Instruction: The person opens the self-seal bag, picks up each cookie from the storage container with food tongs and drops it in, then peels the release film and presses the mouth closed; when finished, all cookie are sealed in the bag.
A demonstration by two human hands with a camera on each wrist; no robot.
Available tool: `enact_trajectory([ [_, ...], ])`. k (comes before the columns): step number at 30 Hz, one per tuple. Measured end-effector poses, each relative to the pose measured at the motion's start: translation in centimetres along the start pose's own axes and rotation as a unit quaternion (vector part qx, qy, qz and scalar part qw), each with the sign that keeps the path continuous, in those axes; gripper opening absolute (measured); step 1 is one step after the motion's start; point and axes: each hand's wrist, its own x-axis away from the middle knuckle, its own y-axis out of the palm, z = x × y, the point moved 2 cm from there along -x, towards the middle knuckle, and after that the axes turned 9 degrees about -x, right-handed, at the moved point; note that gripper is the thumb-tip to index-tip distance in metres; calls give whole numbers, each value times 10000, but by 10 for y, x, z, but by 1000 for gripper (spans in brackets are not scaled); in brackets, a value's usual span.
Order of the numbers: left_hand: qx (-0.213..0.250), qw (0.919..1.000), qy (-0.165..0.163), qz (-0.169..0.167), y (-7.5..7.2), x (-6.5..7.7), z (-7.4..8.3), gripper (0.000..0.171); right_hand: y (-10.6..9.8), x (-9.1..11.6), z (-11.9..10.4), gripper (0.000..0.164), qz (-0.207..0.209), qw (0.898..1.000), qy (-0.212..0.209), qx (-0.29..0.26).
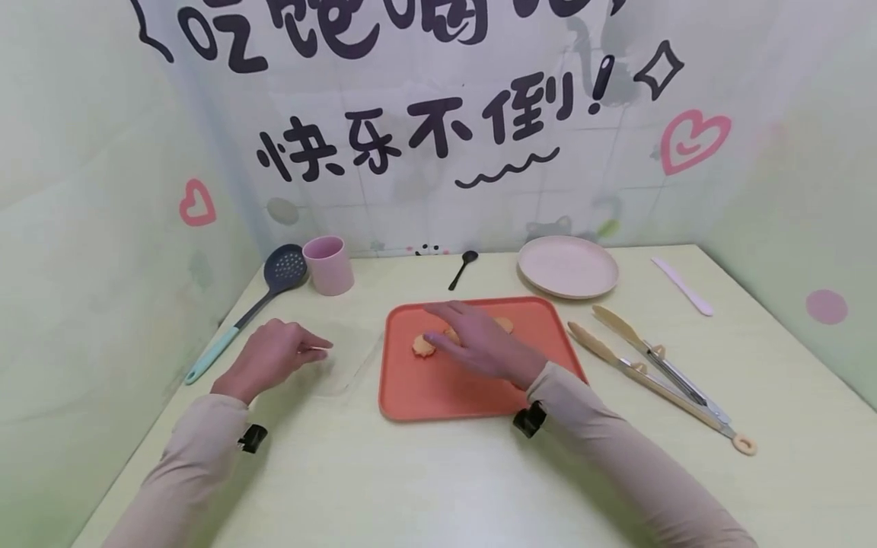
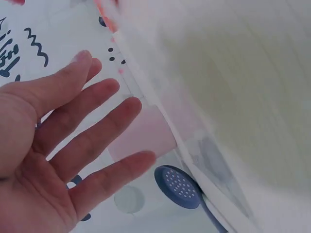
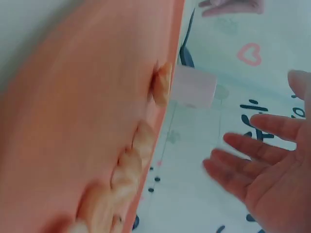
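Note:
My left hand (image 1: 269, 356) hovers over the left side of the table, thumb and forefinger close together. In the left wrist view its other fingers are spread and fairly straight, with nothing visible between them. A faint, clear, flat sheet (image 1: 346, 380) seems to lie on the table near it. Over the orange tray (image 1: 432, 396) reaches my right hand (image 1: 483, 342), its fingers loosely extended and holding nothing. Several small golden pastry-like pieces (image 1: 423, 346) lie on the tray, some hidden under that hand. The right wrist view shows these pastry-like pieces (image 3: 127, 174) in a row, apart from the fingers.
Behind my left hand are a slotted turner (image 1: 284, 266) and a pink cup (image 1: 330, 266). A small black spoon (image 1: 464, 268) and a pink plate (image 1: 569, 266) stand at the back. To the right lie tongs (image 1: 651, 380) and a pink knife (image 1: 681, 287). Walls enclose three sides.

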Motion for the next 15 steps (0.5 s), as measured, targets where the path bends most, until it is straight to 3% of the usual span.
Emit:
enact_trajectory([
  [5, -126, 9993, 333, -129, 8, -10, -1, 42, 11, -10, -10, 48, -79, 9994, -86, -316],
  [11, -187, 9977, 454, -474, 23, -27, -31, 74, 21, -15, -16, 46, -374, 9993, -82, -46],
  [15, -201, 9943, 620, -838, 28, -30, -48, 75, 23, -13, -15, 46, -448, 9990, -55, -31],
])
